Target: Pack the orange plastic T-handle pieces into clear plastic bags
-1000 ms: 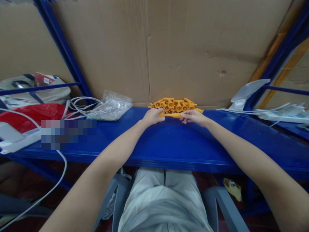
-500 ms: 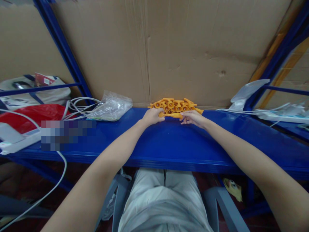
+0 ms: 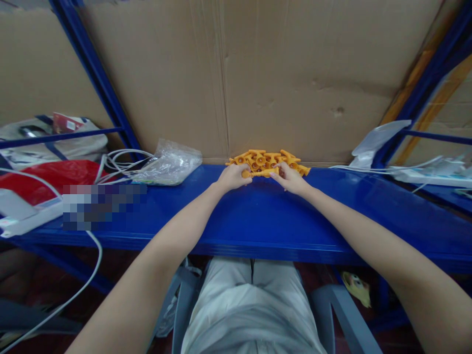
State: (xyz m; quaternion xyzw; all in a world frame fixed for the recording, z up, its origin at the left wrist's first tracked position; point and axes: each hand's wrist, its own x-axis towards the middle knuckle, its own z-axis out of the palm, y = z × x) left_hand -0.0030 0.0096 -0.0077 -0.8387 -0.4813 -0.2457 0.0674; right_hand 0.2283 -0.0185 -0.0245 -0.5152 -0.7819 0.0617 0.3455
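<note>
Piece (image 3: 261, 173) held crosswise looks slim, straight and yellow-orange.

the blue table (image 3: 265, 221) carries a pile of orange pieces (image 3: 272, 157) at twelve o'clock, and a clear plastic bag (image 3: 171, 162) at ten.

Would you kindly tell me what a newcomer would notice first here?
Probably the orange pile at the blue table's back edge, before the cardboard. In front of it, the left hand and right hand hold an orange piece. Bright red plastic stands out at far left.
</note>
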